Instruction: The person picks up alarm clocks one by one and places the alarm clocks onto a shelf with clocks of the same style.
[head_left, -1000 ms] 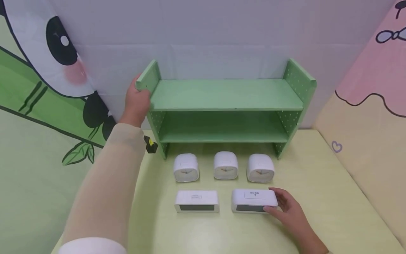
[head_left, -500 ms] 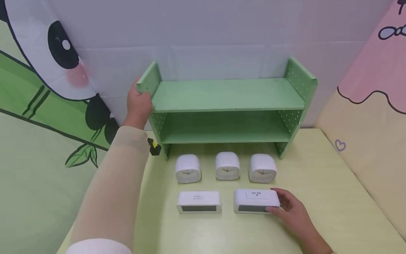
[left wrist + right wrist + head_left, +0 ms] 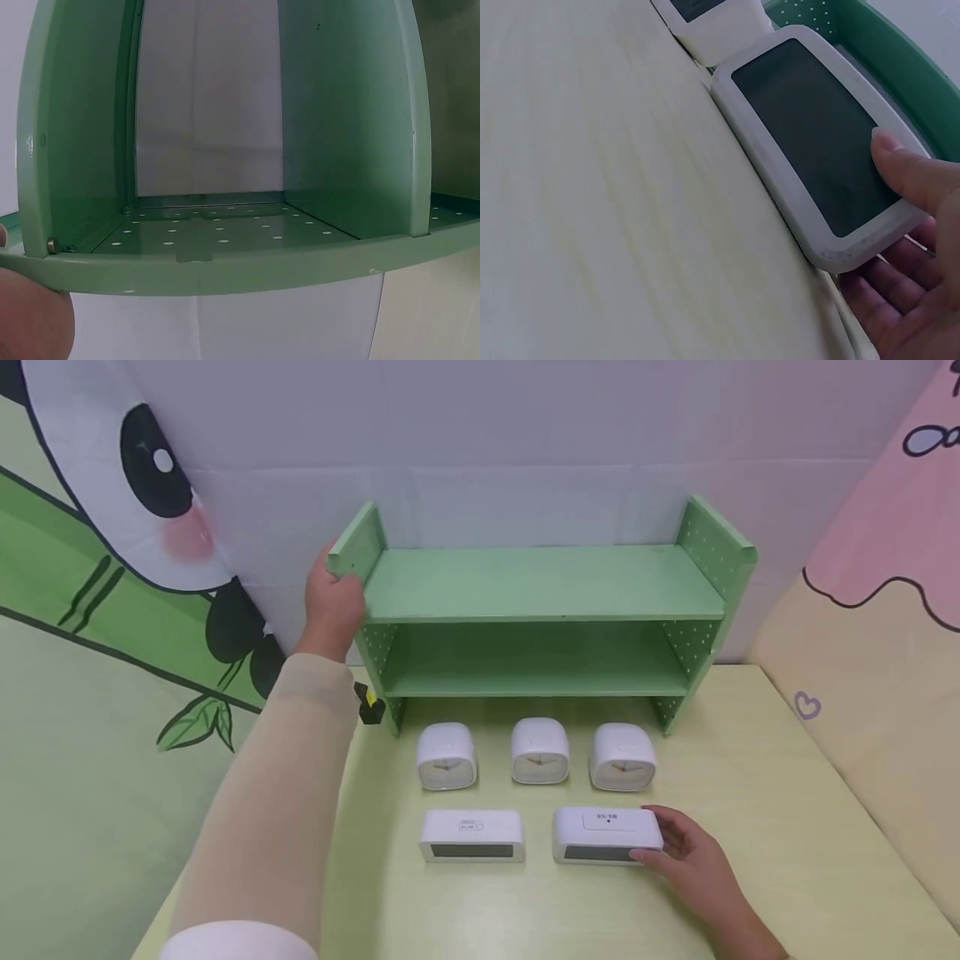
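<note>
My left hand grips the upper left side panel of a green two-tier shelf, its thumb on the panel's front edge. In the left wrist view part of that hand shows at the shelf's perforated side. My right hand holds the right end of a white digital clock, thumb on the dark display and fingers behind it. The clock sits on the table. To its left stands a second white digital clock with a dark display.
Three small white analog clocks, the left, the middle and the right, stand in a row before the shelf. A black and yellow object is by the shelf's left leg. Printed cloth walls surround the pale table.
The head view has shifted slightly, so everything sits a little further right. Both hands keep their holds on the shelf and the digital clock.
</note>
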`<state>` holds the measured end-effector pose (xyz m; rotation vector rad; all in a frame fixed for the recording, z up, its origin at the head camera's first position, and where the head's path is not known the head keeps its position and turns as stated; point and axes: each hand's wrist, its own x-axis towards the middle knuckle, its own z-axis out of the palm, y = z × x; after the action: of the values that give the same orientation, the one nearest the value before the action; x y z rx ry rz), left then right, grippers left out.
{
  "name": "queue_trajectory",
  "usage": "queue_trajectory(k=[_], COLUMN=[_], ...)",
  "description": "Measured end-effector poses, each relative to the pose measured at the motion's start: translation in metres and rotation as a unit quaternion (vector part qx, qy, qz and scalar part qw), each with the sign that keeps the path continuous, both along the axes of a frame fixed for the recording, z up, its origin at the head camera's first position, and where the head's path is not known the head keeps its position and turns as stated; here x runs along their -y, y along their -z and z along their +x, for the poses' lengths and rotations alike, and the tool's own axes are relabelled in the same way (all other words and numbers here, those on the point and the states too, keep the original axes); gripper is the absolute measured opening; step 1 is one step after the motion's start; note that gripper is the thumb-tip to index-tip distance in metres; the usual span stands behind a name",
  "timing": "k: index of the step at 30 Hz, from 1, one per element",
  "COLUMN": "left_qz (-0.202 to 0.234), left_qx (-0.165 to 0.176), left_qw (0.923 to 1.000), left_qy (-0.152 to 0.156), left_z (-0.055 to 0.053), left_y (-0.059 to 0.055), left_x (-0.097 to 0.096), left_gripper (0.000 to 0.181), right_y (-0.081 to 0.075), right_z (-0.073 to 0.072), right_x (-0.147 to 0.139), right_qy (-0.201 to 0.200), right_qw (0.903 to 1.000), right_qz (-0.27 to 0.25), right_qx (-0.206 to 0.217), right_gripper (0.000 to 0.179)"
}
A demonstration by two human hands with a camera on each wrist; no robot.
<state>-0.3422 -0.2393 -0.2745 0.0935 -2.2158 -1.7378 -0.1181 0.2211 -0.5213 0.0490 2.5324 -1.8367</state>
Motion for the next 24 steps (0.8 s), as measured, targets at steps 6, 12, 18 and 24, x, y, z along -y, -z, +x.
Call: queue_trajectory(k=[6, 12, 18, 24], left_qz=[0.003, 0.006, 0.002, 0.0], left_qx=[0.002, 0.006, 0.005, 0.004], left_qw=[1.0, 0.9999, 1.0, 1.0], left_qy=[0.004, 0.005, 0.004, 0.006], left_z=[0.003, 0.006, 0.008, 0.008], left_y=[-0.002, -0.005, -0.006, -0.005], left_x=[-0.003, -0.006, -0.006, -0.005], left_gripper=[0.069, 0.068, 0.069, 0.07], right_y=[-0.008, -0.017, -0.023, -0.039], right_z=[0.003, 0.003, -0.001, -0.007], right_x=[0.002, 0.003, 0.001, 0.003], right_qy=[0.004, 0.004, -0.004, -0.01], right_qw=[0.9998, 1.0, 0.9983, 0.9984], right_qz=[0.005, 0.005, -0.034, -0.037], right_qx=[0.017, 0.004, -0.046, -0.042], right_gripper=[0.07, 0.068, 0.064, 0.066])
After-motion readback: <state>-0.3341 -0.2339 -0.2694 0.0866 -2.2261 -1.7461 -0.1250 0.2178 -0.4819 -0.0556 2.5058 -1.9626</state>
